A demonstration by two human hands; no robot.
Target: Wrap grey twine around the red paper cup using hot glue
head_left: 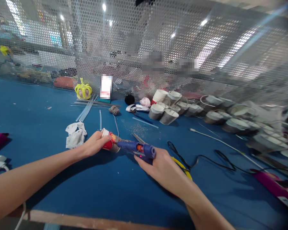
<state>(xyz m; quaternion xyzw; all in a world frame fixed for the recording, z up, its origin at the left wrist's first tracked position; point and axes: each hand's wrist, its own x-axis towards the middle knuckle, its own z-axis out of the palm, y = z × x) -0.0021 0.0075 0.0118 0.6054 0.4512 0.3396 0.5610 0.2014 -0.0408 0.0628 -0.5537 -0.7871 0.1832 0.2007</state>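
Note:
My left hand (97, 144) grips a red and white paper cup (107, 144), tipped on its side above the blue table. Grey yarn covers the cup's lower end, and a strand leads back to a small grey yarn ball (114, 110). In my right hand (159, 163) is a blue hot glue gun (134, 147) with a small red light showing. Its nozzle points left and meets the cup or sits right beside it; I cannot tell which. Partly behind the gun lie scissors (138, 138). A crumpled white paper piece (76, 134) rests left of the cup.
Several yarn-wrapped cups (169, 117) crowd the back right. Clear glue sticks (87, 108) lie near a yellow crown-shaped item (83, 90) and a propped phone (106, 87). Black cable (213, 158) and a purple power strip (273, 188) are at right. A perforated metal screen (124, 41) stands behind.

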